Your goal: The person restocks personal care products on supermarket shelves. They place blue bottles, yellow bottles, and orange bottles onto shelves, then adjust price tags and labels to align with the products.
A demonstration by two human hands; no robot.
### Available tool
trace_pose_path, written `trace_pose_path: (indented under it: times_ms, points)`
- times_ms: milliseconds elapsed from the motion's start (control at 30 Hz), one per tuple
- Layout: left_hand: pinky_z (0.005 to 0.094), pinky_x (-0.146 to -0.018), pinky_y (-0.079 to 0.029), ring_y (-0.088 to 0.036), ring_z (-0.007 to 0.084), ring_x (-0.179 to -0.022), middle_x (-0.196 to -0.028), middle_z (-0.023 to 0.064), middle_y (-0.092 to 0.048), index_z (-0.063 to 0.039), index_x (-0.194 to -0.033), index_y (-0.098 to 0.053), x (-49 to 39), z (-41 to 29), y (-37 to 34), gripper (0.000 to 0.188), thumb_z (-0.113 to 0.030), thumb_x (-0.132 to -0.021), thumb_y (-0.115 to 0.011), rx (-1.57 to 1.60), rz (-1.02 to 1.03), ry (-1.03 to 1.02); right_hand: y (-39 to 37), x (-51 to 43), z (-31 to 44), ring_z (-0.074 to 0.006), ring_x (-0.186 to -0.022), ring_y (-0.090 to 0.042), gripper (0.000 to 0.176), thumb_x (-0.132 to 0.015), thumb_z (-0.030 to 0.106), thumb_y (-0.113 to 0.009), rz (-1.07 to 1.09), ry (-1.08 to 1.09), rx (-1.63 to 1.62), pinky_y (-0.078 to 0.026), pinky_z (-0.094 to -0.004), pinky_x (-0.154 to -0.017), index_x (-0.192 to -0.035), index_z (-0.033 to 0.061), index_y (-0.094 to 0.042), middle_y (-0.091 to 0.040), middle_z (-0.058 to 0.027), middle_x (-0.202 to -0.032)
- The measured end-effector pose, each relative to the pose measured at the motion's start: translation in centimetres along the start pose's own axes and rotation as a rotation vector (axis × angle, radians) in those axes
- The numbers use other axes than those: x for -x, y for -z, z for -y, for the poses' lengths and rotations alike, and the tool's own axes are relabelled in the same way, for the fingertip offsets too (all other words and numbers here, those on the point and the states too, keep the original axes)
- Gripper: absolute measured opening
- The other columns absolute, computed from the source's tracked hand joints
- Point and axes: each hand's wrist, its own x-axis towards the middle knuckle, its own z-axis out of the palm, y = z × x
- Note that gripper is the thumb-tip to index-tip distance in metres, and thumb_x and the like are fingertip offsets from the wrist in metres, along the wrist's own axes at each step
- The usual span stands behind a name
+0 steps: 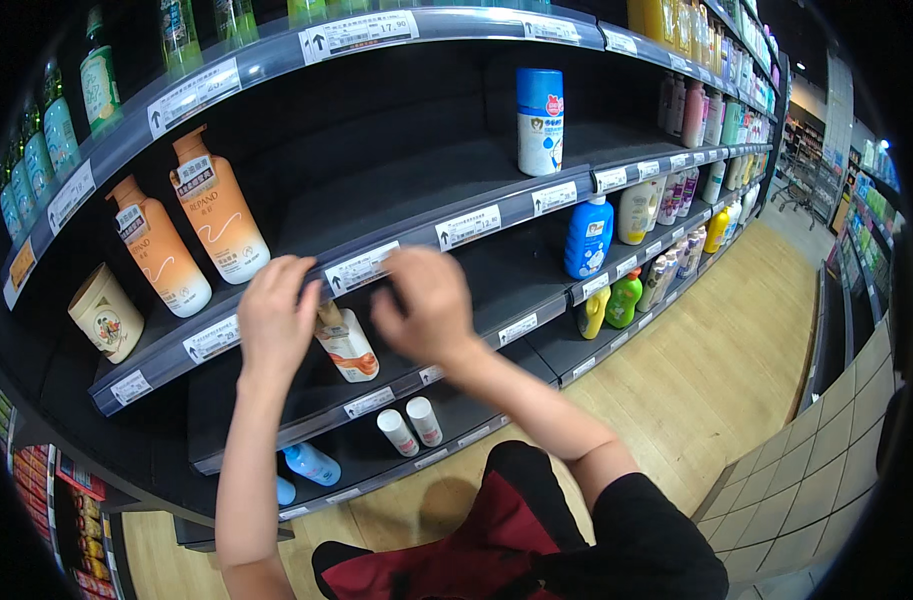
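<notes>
My left hand (280, 311) is at the front edge of the middle shelf, fingers slightly bent, just right of a price label (212, 339). My right hand (426, 304), blurred, is raised near another price label (362, 268) on the same rail; its fingers are curled, and whether it grips anything cannot be told. Between and below the hands a white and orange pump bottle (350, 346) stands on the shelf beneath. Two orange and white pump bottles (220, 214) (160, 255) stand left of my left hand, beside a cream-coloured jar (106, 315).
A blue-capped white bottle (540, 124) stands farther right on the middle shelf, a blue bottle (589, 238) below it. Two white cylinders (411, 427) and light-blue bottles (314, 463) are on the lowest shelf. Green glass bottles (100, 79) stand above. A tiled surface (794, 465) is at right.
</notes>
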Motion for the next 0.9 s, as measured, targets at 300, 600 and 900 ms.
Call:
trace_pose_path:
  times_ms: [300, 600, 900]
  points:
    - [0.0415, -0.097, -0.052, -0.063, 0.0332, -0.114, -0.117, 0.0139, -0.066, -0.003, -0.122, -0.061, -0.1, -2.8, -4.4, 0.055, -0.004, -0.073, -0.086, -0.082, -0.002, 0.069, 8.6, -3.9, -12.9, -0.0352, -0.115, -0.061, 0.050, -0.074, 0.009, -0.081, 0.506, 0.076, 0.259, -0.052, -0.0420, -0.097, -0.120, 0.0022, -0.061, -0.061, -0.0165, -0.122]
    - [0.0424, -0.095, -0.051, -0.060, 0.0334, -0.109, -0.113, 0.0151, -0.058, -0.003, -0.111, -0.059, 0.0, -3.4, -5.3, 0.048, 0.001, -0.071, -0.085, -0.189, 0.035, 0.069, 8.1, -4.9, -12.8, -0.0344, -0.102, -0.061, 0.039, -0.074, 0.008, -0.080, 0.518, 0.083, 0.277, -0.051, -0.0420, -0.086, -0.104, 0.0041, -0.055, -0.062, -0.0141, -0.105]
    - [0.0423, -0.094, -0.050, -0.062, 0.0325, -0.105, -0.109, 0.0130, -0.061, -0.003, -0.110, -0.059, -0.2, -3.6, -4.8, 0.045, 0.002, -0.072, -0.083, -0.162, 0.061, 0.117, 8.0, -6.1, -12.9, -0.0348, -0.101, -0.063, 0.035, -0.075, 0.007, -0.077, 0.640, -0.090, 0.211, -0.053, -0.0427, -0.087, -0.104, 0.0036, -0.058, -0.065, -0.0153, -0.104]
